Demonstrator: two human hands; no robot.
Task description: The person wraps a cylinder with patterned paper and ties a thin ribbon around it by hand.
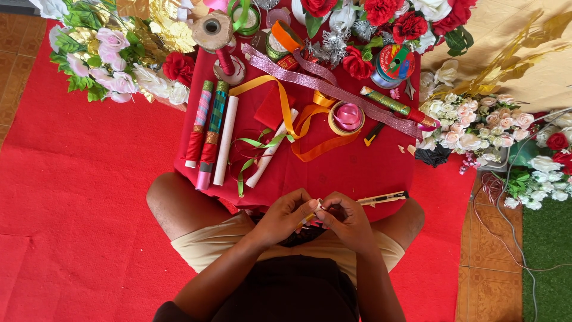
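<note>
Left hand [285, 216], right hand [347, 219] (held item obscured)

1. Just beyond the closed hands, the red tablecloth [357, 170] looks like matt woven cloth.
2. Farther off, the orange ribbon [316, 134] is smooth, glossy satin.
3. The pink glitter ribbon [333, 92] beyond it looks rough and sparkly.
4. The white rolled stick [226, 140] looks like matt paper.

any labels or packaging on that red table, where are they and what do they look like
Tape roll, far right of the red table: round, with a red and green printed label on top.
Ribbon spool, table middle: round, pink ribbon, cream rim.
Spool, far left: round brown cardboard face, dark hole.
No screens or signs.
</note>
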